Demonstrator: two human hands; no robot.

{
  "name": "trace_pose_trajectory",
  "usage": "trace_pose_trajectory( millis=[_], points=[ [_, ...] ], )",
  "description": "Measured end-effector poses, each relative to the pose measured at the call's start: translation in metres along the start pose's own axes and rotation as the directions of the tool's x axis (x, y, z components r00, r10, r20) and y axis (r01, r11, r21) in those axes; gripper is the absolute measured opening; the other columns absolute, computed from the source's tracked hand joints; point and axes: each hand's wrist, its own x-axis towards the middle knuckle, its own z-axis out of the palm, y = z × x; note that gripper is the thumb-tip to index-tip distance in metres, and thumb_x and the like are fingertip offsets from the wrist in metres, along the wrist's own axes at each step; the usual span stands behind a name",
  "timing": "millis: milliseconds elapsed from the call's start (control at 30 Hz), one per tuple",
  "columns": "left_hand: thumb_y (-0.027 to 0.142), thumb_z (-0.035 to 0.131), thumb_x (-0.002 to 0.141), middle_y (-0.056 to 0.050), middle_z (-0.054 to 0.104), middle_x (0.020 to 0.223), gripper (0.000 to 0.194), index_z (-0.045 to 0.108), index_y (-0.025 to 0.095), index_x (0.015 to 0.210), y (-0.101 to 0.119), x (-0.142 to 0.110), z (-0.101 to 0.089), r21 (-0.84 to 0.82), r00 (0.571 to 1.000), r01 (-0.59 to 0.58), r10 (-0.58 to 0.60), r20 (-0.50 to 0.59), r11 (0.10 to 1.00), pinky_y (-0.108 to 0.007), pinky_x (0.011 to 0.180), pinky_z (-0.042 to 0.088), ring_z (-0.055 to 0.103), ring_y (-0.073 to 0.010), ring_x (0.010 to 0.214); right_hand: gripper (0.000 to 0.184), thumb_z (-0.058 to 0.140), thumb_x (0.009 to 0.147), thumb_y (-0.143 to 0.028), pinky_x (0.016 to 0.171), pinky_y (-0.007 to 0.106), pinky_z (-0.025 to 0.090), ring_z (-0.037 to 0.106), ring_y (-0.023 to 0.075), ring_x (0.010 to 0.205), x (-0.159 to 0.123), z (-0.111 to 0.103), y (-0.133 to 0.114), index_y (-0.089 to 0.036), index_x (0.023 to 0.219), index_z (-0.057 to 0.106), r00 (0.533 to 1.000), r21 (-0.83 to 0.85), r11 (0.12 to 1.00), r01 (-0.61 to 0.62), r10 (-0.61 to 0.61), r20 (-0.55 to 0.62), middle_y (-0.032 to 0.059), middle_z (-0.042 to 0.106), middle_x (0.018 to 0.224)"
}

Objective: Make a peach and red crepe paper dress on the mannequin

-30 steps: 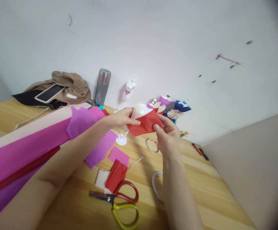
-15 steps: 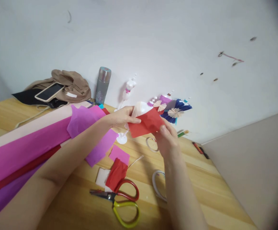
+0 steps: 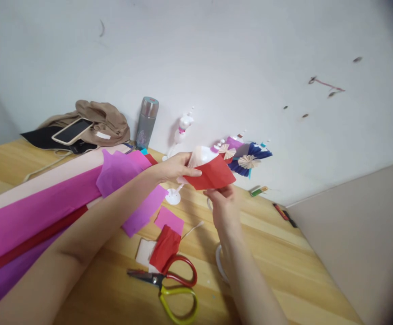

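Observation:
My left hand (image 3: 179,166) is closed on a red paper piece (image 3: 211,174) and a small white dress form (image 3: 203,155), holding the paper across the form's front. The form lies tilted, with pale paper around part of it and its round stand (image 3: 173,196) below. My right hand (image 3: 224,201) is at the paper's lower edge, fingers pinched together; its fingertips are partly hidden. Below lie scissors (image 3: 162,282) with one red and one yellow handle, beside red (image 3: 165,247), pink (image 3: 169,220) and white (image 3: 145,251) paper pieces.
Other small dress forms (image 3: 184,124) stand along the wall, some in paper dresses (image 3: 250,155). A thermos (image 3: 148,122), brown cloth (image 3: 104,118) and phone (image 3: 72,131) sit back left. Long paper sheets (image 3: 40,203) cover the left. A tape roll (image 3: 220,264) is partly behind my right forearm.
My right hand has moved from the red paper's right corner down and left to its lower edge. My left hand keeps its hold on the paper and form.

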Motion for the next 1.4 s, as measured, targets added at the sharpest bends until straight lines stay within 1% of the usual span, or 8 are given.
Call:
trace_pose_trajectory(
  millis=[167,267,367,600,800,1033,1167,1400],
  points=[
    [0.019,0.084,0.065,-0.009,0.074,0.1,0.043,0.068,0.011,0.105,0.0,0.0,0.0,0.0,1.0,-0.008,0.008,0.011,1.0,-0.033,0.085,0.051,0.069,-0.0193,0.091,0.05,0.071,0.072,-0.041,0.095,0.047,0.048,0.06,0.0279,0.118,-0.011,0.004,-0.026,-0.028,0.12,0.063,0.966,0.078,0.975,0.206,-0.191,-0.174,0.008,0.064,0.128],
    [0.018,0.083,0.066,-0.007,0.074,0.097,0.041,0.068,0.012,0.103,-0.002,0.002,0.002,-0.01,1.0,-0.007,0.007,-0.004,1.0,-0.033,0.085,0.051,0.068,-0.0181,0.088,0.046,0.067,0.079,-0.049,0.096,0.045,0.049,0.06,0.0265,0.121,-0.007,0.017,-0.031,-0.027,0.119,0.061,0.963,0.128,0.975,0.184,-0.154,-0.22,0.0085,0.064,0.126],
    [0.017,0.083,0.064,-0.006,0.073,0.095,0.04,0.068,0.012,0.101,-0.005,0.004,0.005,-0.015,0.999,-0.018,0.018,-0.038,1.0,-0.032,0.084,0.05,0.067,-0.0173,0.085,0.036,0.064,0.082,-0.049,0.096,0.041,0.05,0.064,0.0229,0.111,0.007,0.032,-0.023,-0.022,0.105,0.064,0.966,0.198,0.971,0.132,-0.081,-0.246,0.0075,0.067,0.115],
    [0.015,0.083,0.061,-0.007,0.072,0.1,0.043,0.068,0.012,0.101,-0.009,0.007,0.011,-0.024,0.999,-0.046,0.046,-0.007,0.999,-0.032,0.09,0.048,0.067,-0.0178,0.093,0.031,0.053,0.088,-0.054,0.086,0.035,0.054,0.066,0.0194,0.091,0.039,0.044,0.002,-0.023,0.093,0.06,0.931,0.109,0.96,0.259,-0.218,-0.293,0.0041,0.068,0.096],
    [0.014,0.083,0.062,-0.006,0.072,0.096,0.04,0.068,0.012,0.099,-0.009,0.007,0.008,-0.024,0.999,-0.023,0.024,0.045,0.999,-0.029,0.088,0.048,0.066,-0.0152,0.09,0.033,0.051,0.089,-0.054,0.066,0.03,0.049,0.054,0.016,0.062,0.053,0.05,0.011,-0.026,0.07,0.051,0.881,0.0,0.947,0.32,-0.298,-0.367,-0.002,0.053,0.067],
    [0.018,0.083,0.062,-0.004,0.069,0.09,0.04,0.066,0.012,0.097,-0.01,0.007,0.002,0.024,1.0,-0.025,0.025,0.002,0.999,-0.029,0.081,0.047,0.064,-0.0148,0.083,0.028,0.054,0.089,-0.042,0.06,0.027,0.042,0.051,0.0147,0.061,0.054,0.051,0.01,-0.025,0.067,0.05,0.911,-0.071,0.952,0.297,-0.305,-0.277,-0.005,0.05,0.062],
    [0.02,0.083,0.064,-0.004,0.069,0.092,0.04,0.066,0.013,0.099,-0.008,0.005,0.002,0.037,0.999,-0.015,0.014,0.029,0.999,-0.029,0.08,0.047,0.065,-0.0151,0.084,0.025,0.06,0.085,-0.035,0.06,0.025,0.043,0.05,0.0133,0.06,0.054,0.039,-0.002,-0.024,0.064,0.054,0.929,-0.155,0.934,0.321,-0.343,-0.138,-0.0055,0.053,0.06],
    [0.021,0.08,0.067,-0.005,0.07,0.093,0.038,0.065,0.013,0.1,-0.004,0.003,0.001,0.086,0.999,0.013,-0.018,0.048,0.996,-0.028,0.075,0.048,0.065,-0.0154,0.082,0.006,0.061,0.071,-0.024,0.061,0.027,0.044,0.053,0.0141,0.062,0.062,0.02,-0.016,-0.022,0.067,0.065,0.983,-0.192,0.965,0.177,-0.164,0.081,-0.0033,0.063,0.065]
  ],
)
